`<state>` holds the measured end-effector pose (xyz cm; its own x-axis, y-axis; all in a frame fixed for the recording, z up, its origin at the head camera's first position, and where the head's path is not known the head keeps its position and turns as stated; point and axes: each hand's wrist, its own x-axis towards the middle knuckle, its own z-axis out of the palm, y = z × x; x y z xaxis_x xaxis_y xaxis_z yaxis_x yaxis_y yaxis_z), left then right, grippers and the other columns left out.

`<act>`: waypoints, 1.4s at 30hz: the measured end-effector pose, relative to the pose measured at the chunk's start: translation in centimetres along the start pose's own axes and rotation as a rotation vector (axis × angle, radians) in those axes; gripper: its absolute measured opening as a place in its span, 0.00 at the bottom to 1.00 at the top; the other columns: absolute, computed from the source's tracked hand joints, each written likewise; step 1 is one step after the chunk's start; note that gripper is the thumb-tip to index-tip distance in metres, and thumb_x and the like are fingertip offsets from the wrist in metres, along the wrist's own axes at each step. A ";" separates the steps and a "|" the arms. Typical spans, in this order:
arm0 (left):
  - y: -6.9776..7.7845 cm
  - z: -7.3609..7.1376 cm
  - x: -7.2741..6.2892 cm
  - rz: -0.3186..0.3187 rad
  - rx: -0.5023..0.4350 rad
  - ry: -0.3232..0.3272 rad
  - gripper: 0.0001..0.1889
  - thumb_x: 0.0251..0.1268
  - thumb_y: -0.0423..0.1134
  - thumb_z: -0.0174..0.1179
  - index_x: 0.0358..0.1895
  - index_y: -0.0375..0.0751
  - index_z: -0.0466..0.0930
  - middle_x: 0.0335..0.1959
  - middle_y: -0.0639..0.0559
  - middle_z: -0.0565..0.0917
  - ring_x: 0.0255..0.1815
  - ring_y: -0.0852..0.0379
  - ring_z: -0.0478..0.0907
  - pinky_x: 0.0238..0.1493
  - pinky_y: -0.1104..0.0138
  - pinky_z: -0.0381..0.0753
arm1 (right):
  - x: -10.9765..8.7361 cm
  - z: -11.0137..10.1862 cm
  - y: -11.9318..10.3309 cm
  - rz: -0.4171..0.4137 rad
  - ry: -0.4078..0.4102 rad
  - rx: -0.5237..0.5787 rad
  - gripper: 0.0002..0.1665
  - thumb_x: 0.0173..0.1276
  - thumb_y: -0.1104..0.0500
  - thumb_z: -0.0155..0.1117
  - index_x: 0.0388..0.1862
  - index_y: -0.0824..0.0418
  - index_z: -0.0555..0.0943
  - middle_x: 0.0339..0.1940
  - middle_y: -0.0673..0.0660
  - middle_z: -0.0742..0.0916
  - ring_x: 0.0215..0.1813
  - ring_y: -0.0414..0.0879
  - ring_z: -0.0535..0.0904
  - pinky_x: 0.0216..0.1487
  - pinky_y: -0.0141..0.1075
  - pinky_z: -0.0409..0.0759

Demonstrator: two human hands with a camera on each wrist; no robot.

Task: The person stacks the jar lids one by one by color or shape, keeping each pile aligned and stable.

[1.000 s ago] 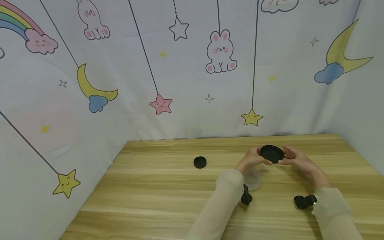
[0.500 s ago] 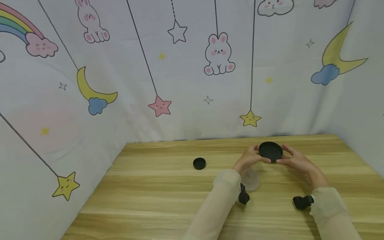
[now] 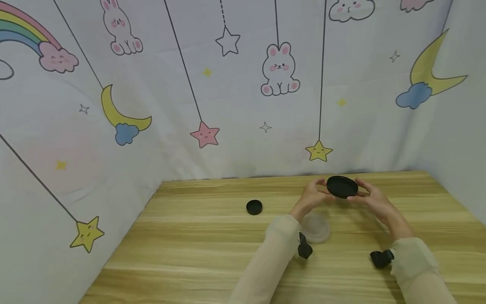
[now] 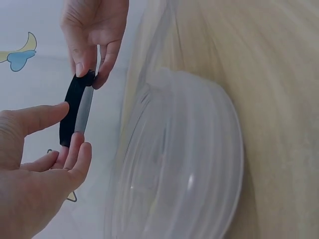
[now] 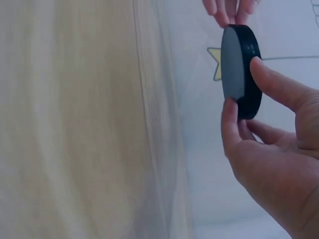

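Note:
Both hands hold a shallow round black lid (image 3: 342, 188) up above the far right part of the table. My left hand (image 3: 312, 197) pinches its left edge, thumb on one face and fingertips on the other. Opposite, my right hand (image 3: 376, 202) pinches the right edge in the same way. In the right wrist view, the lid (image 5: 251, 74) stands nearly edge-on, with a flat greyish face toward the table. A clear ribbed plastic container (image 4: 184, 159) rests on the wood below my left hand, partly hidden by the forearm in the head view.
A smaller round black lid (image 3: 254, 207) lies on the wooden table (image 3: 190, 236), left of the hands. White curtains (image 3: 243, 105) printed with stars, moons and rabbits hang behind the table and at its sides. Both wrists carry small black cameras (image 3: 305, 249).
Both hands have lifted the black lid slightly and moved it a little away, and it is tilted differently. More of the clear container shows beside my left forearm. The small lid stays put.

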<state>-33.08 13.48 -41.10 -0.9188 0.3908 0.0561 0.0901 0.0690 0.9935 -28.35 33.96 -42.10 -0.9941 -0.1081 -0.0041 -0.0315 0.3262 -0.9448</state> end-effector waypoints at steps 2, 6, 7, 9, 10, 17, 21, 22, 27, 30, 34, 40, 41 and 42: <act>0.0 -0.4 -0.2 0.007 0.006 -0.009 0.35 0.55 0.18 0.67 0.69 0.28 0.69 0.54 0.49 0.79 0.45 0.50 0.83 0.52 0.56 0.82 | -0.1 0.4 -0.2 -0.006 0.011 0.004 0.55 0.73 0.61 0.63 0.81 0.68 0.35 0.79 0.75 0.43 0.74 0.76 0.51 0.68 0.69 0.53; 0.2 -1.4 -0.6 0.019 0.027 -0.016 0.32 0.57 0.22 0.68 0.68 0.31 0.72 0.52 0.51 0.79 0.49 0.48 0.82 0.53 0.55 0.81 | -0.2 1.1 -0.9 -0.021 0.011 0.008 0.55 0.73 0.60 0.64 0.81 0.67 0.37 0.79 0.75 0.43 0.75 0.76 0.51 0.68 0.69 0.52; 0.3 -1.7 -0.7 0.022 0.027 -0.018 0.31 0.57 0.24 0.69 0.67 0.32 0.74 0.51 0.52 0.78 0.49 0.50 0.82 0.53 0.54 0.81 | -0.2 1.3 -1.1 -0.025 0.007 0.009 0.55 0.72 0.60 0.65 0.81 0.67 0.37 0.80 0.74 0.43 0.75 0.76 0.51 0.68 0.70 0.52; 0.5 -2.2 -0.8 0.015 0.016 -0.009 0.29 0.58 0.26 0.70 0.65 0.35 0.76 0.50 0.53 0.78 0.47 0.53 0.81 0.55 0.53 0.80 | -0.2 1.6 -1.7 -0.034 0.000 0.008 0.56 0.72 0.58 0.65 0.82 0.65 0.37 0.80 0.73 0.43 0.75 0.75 0.51 0.68 0.70 0.52; 0.7 -2.5 -0.8 0.013 -0.001 -0.008 0.29 0.58 0.26 0.70 0.65 0.35 0.77 0.50 0.53 0.78 0.46 0.55 0.81 0.56 0.52 0.79 | -0.2 1.7 -2.0 -0.040 -0.003 0.008 0.56 0.72 0.58 0.65 0.82 0.64 0.37 0.80 0.73 0.43 0.75 0.75 0.51 0.68 0.70 0.52; 2.1 -4.3 -1.5 0.025 -0.074 -0.027 0.28 0.60 0.27 0.69 0.65 0.35 0.75 0.50 0.54 0.79 0.42 0.60 0.81 0.56 0.58 0.79 | -0.3 2.6 -4.6 -0.082 -0.018 0.020 0.54 0.73 0.59 0.64 0.82 0.64 0.39 0.81 0.72 0.43 0.75 0.73 0.53 0.69 0.66 0.55; 2.3 -6.0 -2.6 0.038 -0.120 -0.068 0.28 0.60 0.27 0.68 0.65 0.36 0.73 0.50 0.48 0.83 0.48 0.57 0.82 0.59 0.58 0.77 | -0.5 3.4 -6.0 -0.103 -0.045 0.025 0.53 0.71 0.59 0.66 0.82 0.64 0.43 0.81 0.71 0.48 0.71 0.65 0.63 0.67 0.50 0.68; 2.3 -6.5 -2.9 0.042 -0.132 -0.078 0.28 0.60 0.27 0.68 0.65 0.36 0.72 0.53 0.47 0.82 0.50 0.55 0.82 0.60 0.58 0.76 | -0.5 3.7 -6.3 -0.116 -0.059 0.026 0.53 0.71 0.60 0.66 0.82 0.65 0.43 0.80 0.71 0.49 0.70 0.61 0.66 0.65 0.44 0.70; 2.1 -8.8 -4.4 0.062 -0.162 -0.113 0.27 0.62 0.25 0.64 0.65 0.37 0.68 0.68 0.46 0.71 0.61 0.49 0.77 0.62 0.57 0.74 | -0.7 5.6 -7.4 -0.156 -0.111 0.055 0.52 0.70 0.61 0.67 0.81 0.68 0.46 0.79 0.72 0.55 0.55 0.37 0.74 0.51 0.25 0.74; 2.0 -9.7 -5.2 0.085 -0.173 -0.118 0.26 0.62 0.24 0.64 0.63 0.36 0.68 0.72 0.45 0.67 0.62 0.47 0.77 0.61 0.57 0.76 | -0.7 6.5 -7.8 -0.170 -0.125 0.077 0.51 0.69 0.62 0.68 0.81 0.69 0.48 0.77 0.73 0.58 0.52 0.34 0.75 0.50 0.26 0.75; 1.5 -10.9 -6.0 0.114 -0.188 -0.118 0.26 0.61 0.22 0.63 0.61 0.34 0.67 0.71 0.44 0.68 0.61 0.47 0.77 0.58 0.59 0.78 | -0.4 7.9 -8.1 -0.168 -0.140 0.094 0.50 0.68 0.64 0.69 0.80 0.69 0.51 0.75 0.74 0.62 0.54 0.39 0.76 0.50 0.28 0.77; 0.5 -13.6 -7.8 0.096 -0.146 -0.094 0.27 0.58 0.22 0.64 0.61 0.33 0.66 0.69 0.42 0.69 0.57 0.51 0.78 0.55 0.60 0.80 | 0.2 10.7 -8.2 -0.143 -0.187 0.107 0.51 0.65 0.64 0.71 0.79 0.70 0.52 0.75 0.73 0.62 0.59 0.55 0.76 0.50 0.32 0.79; 0.3 -14.1 -8.1 0.091 -0.137 -0.090 0.28 0.58 0.22 0.65 0.61 0.33 0.66 0.69 0.42 0.69 0.56 0.51 0.78 0.54 0.61 0.80 | 0.3 11.2 -8.2 -0.140 -0.194 0.108 0.51 0.65 0.64 0.72 0.79 0.70 0.53 0.75 0.73 0.62 0.59 0.57 0.76 0.51 0.33 0.79; 0.1 -14.6 -8.4 0.090 -0.130 -0.088 0.27 0.58 0.22 0.65 0.61 0.33 0.66 0.69 0.41 0.69 0.55 0.52 0.79 0.54 0.61 0.80 | 0.4 11.8 -8.3 -0.134 -0.199 0.108 0.51 0.64 0.64 0.72 0.79 0.70 0.53 0.75 0.73 0.62 0.60 0.57 0.76 0.51 0.33 0.79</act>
<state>-30.92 -3.21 -40.00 -0.8717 0.4689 0.1423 0.1146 -0.0871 0.9896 -27.31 20.15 -38.15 -0.9415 -0.3298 0.0686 -0.1394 0.1960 -0.9707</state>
